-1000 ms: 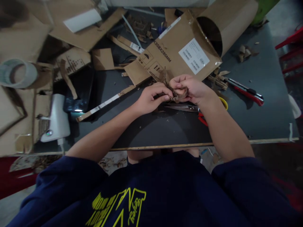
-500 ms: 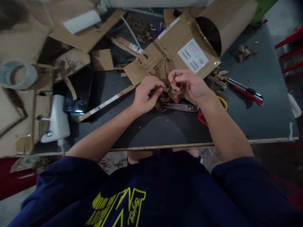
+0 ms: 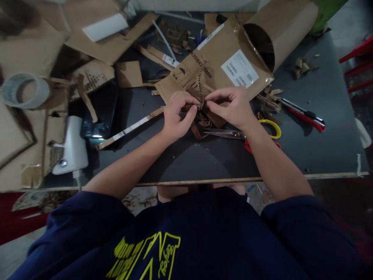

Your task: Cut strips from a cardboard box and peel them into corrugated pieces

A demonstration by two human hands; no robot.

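Note:
A thin strip of corrugated cardboard (image 3: 200, 83), its wavy edge showing, stands up between my two hands. My left hand (image 3: 179, 113) pinches its lower end between thumb and index finger. From the other side, the fingertips of my right hand (image 3: 232, 104) are pressed together on the same end, partly hiding it. Under my hands lie curled brown cardboard scraps (image 3: 204, 121). Just below my right wrist are scissors (image 3: 225, 133) with red and yellow handles. Behind the strip is a flattened cardboard box (image 3: 215, 58) with printing and a white label.
A red utility knife (image 3: 305, 116) lies on the dark table (image 3: 329, 155) at the right. A cardboard tube (image 3: 287, 33) is at the back right. To the left are a tape roll (image 3: 25, 91), a white handheld device (image 3: 71, 146), a black device (image 3: 100, 120) and cardboard pieces.
My right hand's curled fingers have straightened into a pinch and moved slightly left and down, closer to my left hand. The loop of cardboard in them no longer shows.

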